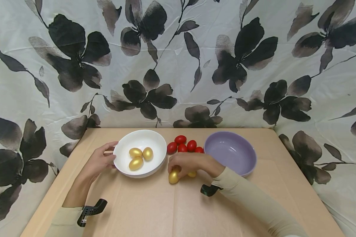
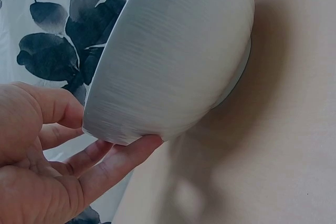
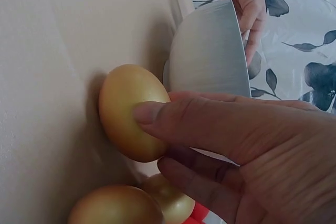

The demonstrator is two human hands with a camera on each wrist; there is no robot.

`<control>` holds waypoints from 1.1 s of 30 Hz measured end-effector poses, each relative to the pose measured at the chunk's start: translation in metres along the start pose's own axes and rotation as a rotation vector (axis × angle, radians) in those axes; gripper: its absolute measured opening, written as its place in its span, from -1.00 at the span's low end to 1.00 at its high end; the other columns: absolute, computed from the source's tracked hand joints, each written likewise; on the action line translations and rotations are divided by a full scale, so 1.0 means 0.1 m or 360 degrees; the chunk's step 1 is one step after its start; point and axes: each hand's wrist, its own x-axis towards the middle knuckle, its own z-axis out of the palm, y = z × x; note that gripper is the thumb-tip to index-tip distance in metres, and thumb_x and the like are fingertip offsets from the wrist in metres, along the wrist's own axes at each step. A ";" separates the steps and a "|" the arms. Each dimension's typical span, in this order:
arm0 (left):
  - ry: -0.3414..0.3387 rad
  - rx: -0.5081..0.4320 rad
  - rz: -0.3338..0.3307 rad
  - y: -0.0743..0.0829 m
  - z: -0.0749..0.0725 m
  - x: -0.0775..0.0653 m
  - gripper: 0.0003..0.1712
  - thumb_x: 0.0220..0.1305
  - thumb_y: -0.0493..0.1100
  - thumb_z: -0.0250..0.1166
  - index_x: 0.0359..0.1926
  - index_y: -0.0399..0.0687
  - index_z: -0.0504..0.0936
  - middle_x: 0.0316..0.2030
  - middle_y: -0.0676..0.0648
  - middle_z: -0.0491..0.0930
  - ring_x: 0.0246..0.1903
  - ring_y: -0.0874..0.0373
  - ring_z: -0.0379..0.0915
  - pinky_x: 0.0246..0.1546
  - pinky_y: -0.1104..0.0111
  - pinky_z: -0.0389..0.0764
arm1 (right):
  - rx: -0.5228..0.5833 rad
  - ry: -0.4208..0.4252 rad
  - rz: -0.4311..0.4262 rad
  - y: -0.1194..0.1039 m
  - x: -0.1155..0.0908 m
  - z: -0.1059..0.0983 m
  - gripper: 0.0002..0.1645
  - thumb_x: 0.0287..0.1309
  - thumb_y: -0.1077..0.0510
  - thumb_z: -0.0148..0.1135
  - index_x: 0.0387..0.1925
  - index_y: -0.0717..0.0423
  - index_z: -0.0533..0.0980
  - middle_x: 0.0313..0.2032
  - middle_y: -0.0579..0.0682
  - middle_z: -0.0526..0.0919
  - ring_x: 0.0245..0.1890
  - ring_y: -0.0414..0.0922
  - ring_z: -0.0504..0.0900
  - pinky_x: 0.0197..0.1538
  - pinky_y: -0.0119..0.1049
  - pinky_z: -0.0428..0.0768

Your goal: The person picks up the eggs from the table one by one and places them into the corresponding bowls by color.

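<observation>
A white bowl (image 1: 152,168) stands on the left with three golden eggs (image 1: 135,163) in it. My left hand (image 1: 102,158) rests against the bowl's left side; in the left wrist view, its extended fingers (image 2: 113,169) touch the outer wall near the rim. To the right of the bowl, my right hand (image 1: 185,163) pinches another golden egg (image 3: 128,111) between thumb and fingers, low over the table. Two more golden eggs (image 3: 115,207) lie close by in the right wrist view, mostly hidden by the hand in the head view.
Several red eggs (image 1: 182,147) lie grouped behind my right hand. A purple bowl (image 1: 229,149) stands to their right, partly behind the right forearm. The tan table (image 1: 142,207) ends at a flowered cloth (image 1: 192,72) behind.
</observation>
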 end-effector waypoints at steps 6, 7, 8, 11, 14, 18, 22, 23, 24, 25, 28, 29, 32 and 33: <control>0.0002 0.0013 -0.0008 0.01 0.00 0.01 -0.29 0.43 -0.41 0.08 0.55 -0.25 0.13 0.31 -0.44 0.23 0.15 -0.34 0.46 -0.16 0.01 0.76 | -0.0047 -0.0017 0.0025 -0.01 0.02 0.00 -0.65 0.06 0.09 0.56 -0.08 -0.17 0.70 -0.18 -0.30 0.63 -0.14 -0.29 0.52 0.00 -0.51 0.57; 0.0002 0.0015 -0.0006 0.01 0.00 0.00 -0.29 0.44 -0.41 0.08 0.55 -0.25 0.13 0.31 -0.44 0.23 0.15 -0.33 0.46 -0.16 0.02 0.76 | -0.0062 -0.0018 0.0030 -0.01 0.02 0.00 -0.65 0.06 0.08 0.56 -0.08 -0.17 0.70 -0.18 -0.30 0.63 -0.14 -0.29 0.52 -0.01 -0.51 0.57; 0.0003 0.0015 -0.0005 0.02 0.00 0.00 -0.29 0.43 -0.41 0.08 0.55 -0.25 0.13 0.31 -0.44 0.23 0.14 -0.33 0.47 -0.16 0.02 0.76 | -0.0068 -0.0020 0.0037 -0.01 0.02 0.00 -0.65 0.06 0.08 0.56 -0.08 -0.17 0.70 -0.18 -0.30 0.63 -0.14 -0.29 0.51 -0.01 -0.51 0.57; 0.0007 0.0017 -0.0004 0.02 0.00 0.00 -0.29 0.43 -0.41 0.08 0.54 -0.25 0.14 0.30 -0.43 0.23 0.13 -0.31 0.48 -0.17 0.03 0.76 | -0.0080 -0.0016 0.0052 -0.02 0.03 0.00 -0.66 0.06 0.07 0.56 -0.09 -0.17 0.70 -0.20 -0.30 0.62 -0.15 -0.27 0.52 -0.03 -0.50 0.57; 0.0010 0.0016 -0.0007 0.02 0.00 0.00 -0.29 0.42 -0.42 0.08 0.54 -0.25 0.14 0.30 -0.43 0.23 0.11 -0.30 0.49 -0.17 0.04 0.76 | -0.0070 -0.0015 0.0053 -0.03 0.03 -0.01 -0.67 0.07 0.07 0.56 -0.09 -0.16 0.70 -0.20 -0.29 0.63 -0.15 -0.26 0.52 -0.03 -0.49 0.57; 0.0006 0.0017 -0.0010 0.02 0.00 0.00 -0.29 0.43 -0.42 0.08 0.55 -0.25 0.14 0.30 -0.43 0.23 0.12 -0.30 0.48 -0.16 0.04 0.76 | -0.0074 -0.0029 0.0038 -0.06 0.03 0.00 -0.65 0.08 0.07 0.55 -0.06 -0.15 0.69 -0.18 -0.30 0.64 -0.14 -0.28 0.53 0.01 -0.48 0.57; 0.0003 0.0020 -0.0013 0.02 0.01 0.00 -0.29 0.43 -0.41 0.08 0.55 -0.25 0.14 0.31 -0.44 0.24 0.12 -0.29 0.49 -0.17 0.04 0.76 | -0.0079 -0.0040 0.0046 -0.08 0.03 -0.01 -0.65 0.07 0.07 0.55 -0.07 -0.16 0.71 -0.19 -0.29 0.65 -0.16 -0.28 0.52 -0.01 -0.46 0.58; 0.0002 0.0020 -0.0014 0.02 0.01 0.00 -0.29 0.44 -0.41 0.08 0.54 -0.24 0.14 0.31 -0.44 0.24 0.11 -0.29 0.49 -0.17 0.04 0.76 | -0.0076 -0.0043 0.0050 -0.08 0.02 -0.01 -0.66 0.07 0.07 0.55 -0.07 -0.16 0.71 -0.19 -0.29 0.65 -0.16 -0.28 0.52 -0.02 -0.46 0.58; 0.0001 0.0020 -0.0014 0.02 0.01 0.00 -0.30 0.44 -0.41 0.08 0.54 -0.25 0.14 0.32 -0.44 0.24 0.11 -0.29 0.49 -0.17 0.04 0.76 | -0.0078 -0.0046 0.0052 -0.09 0.02 -0.01 -0.66 0.07 0.06 0.55 -0.07 -0.17 0.72 -0.20 -0.29 0.65 -0.17 -0.28 0.52 -0.02 -0.46 0.58; 0.0001 0.0019 -0.0014 0.02 0.01 0.00 -0.30 0.44 -0.41 0.08 0.54 -0.25 0.14 0.32 -0.44 0.24 0.11 -0.29 0.49 -0.17 0.04 0.76 | -0.0079 -0.0050 0.0053 -0.09 0.02 -0.02 -0.66 0.07 0.07 0.55 -0.07 -0.17 0.72 -0.20 -0.28 0.65 -0.17 -0.28 0.52 -0.03 -0.47 0.58; -0.0002 0.0014 -0.0017 0.02 0.00 0.00 -0.30 0.43 -0.41 0.08 0.54 -0.25 0.14 0.32 -0.44 0.23 0.11 -0.29 0.49 -0.16 0.03 0.76 | -0.0087 -0.0064 0.0047 -0.09 0.01 -0.03 -0.66 0.08 0.07 0.54 -0.06 -0.17 0.73 -0.20 -0.27 0.65 -0.17 -0.27 0.52 -0.04 -0.48 0.58; -0.0002 0.0013 -0.0017 0.03 0.00 0.00 -0.30 0.43 -0.42 0.09 0.54 -0.25 0.14 0.32 -0.44 0.23 0.11 -0.29 0.49 -0.16 0.03 0.76 | -0.0088 -0.0067 0.0046 -0.09 0.01 -0.03 -0.66 0.09 0.08 0.54 -0.05 -0.16 0.73 -0.20 -0.27 0.65 -0.17 -0.27 0.52 -0.04 -0.48 0.58; 0.0000 0.0015 -0.0020 0.03 0.00 0.00 -0.30 0.43 -0.41 0.08 0.54 -0.25 0.14 0.32 -0.44 0.23 0.11 -0.29 0.49 -0.16 0.03 0.76 | -0.0091 -0.0068 0.0043 -0.09 0.01 -0.03 -0.65 0.09 0.07 0.54 -0.05 -0.17 0.73 -0.19 -0.27 0.65 -0.18 -0.27 0.52 -0.04 -0.49 0.58; 0.0000 0.0015 -0.0021 0.03 0.00 0.00 -0.30 0.43 -0.41 0.08 0.54 -0.25 0.14 0.32 -0.44 0.23 0.11 -0.29 0.49 -0.17 0.04 0.76 | -0.0093 -0.0068 0.0042 -0.09 0.00 -0.03 -0.66 0.09 0.07 0.54 -0.05 -0.17 0.73 -0.19 -0.27 0.65 -0.17 -0.27 0.52 -0.03 -0.49 0.58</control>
